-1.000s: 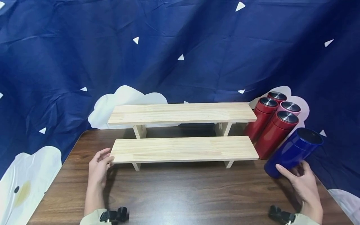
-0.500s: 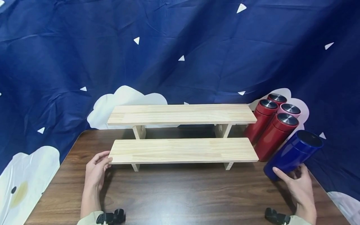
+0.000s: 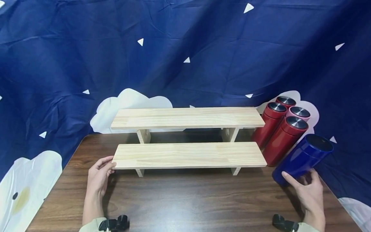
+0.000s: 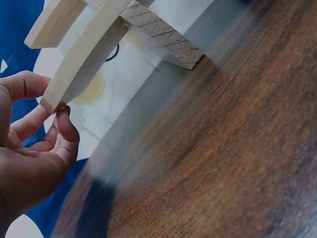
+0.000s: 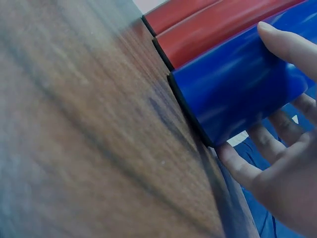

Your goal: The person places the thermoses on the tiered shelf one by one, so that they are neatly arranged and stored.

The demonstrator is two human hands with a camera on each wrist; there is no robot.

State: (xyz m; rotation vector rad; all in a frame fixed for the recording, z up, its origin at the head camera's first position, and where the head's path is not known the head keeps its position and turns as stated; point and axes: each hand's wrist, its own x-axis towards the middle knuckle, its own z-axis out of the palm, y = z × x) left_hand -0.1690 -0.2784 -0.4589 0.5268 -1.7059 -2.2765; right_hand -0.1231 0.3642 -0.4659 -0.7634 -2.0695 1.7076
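A pale two-step wooden shelf [image 3: 188, 156] stands on the table. At its lower step's left end is my left hand [image 3: 98, 177], pinching the front corner of the board [image 4: 74, 69] between fingers and thumb. My right hand [image 3: 309, 190] holds a blue thermos bottle [image 3: 299, 161] low on its body, thumb in front and fingers around the far side. In the right wrist view, the dark base of the blue bottle [image 5: 233, 84] is at the tabletop. It stands close beside a red thermos bottle [image 3: 284, 141] with a shiny steel lid.
Two more red bottles, one of them the red bottle [image 3: 269, 119] nearest the shelf, and a pink bottle [image 3: 299, 112] cluster behind, against the shelf's right end. The brown wood-grain table [image 3: 185, 199] runs to the front. A blue cloth [image 3: 185, 48] with white shapes hangs behind.
Both wrists have shifted slightly left since a second ago, and the view has tilted a little. The holds on the shelf and the blue thermos bottle are the same.
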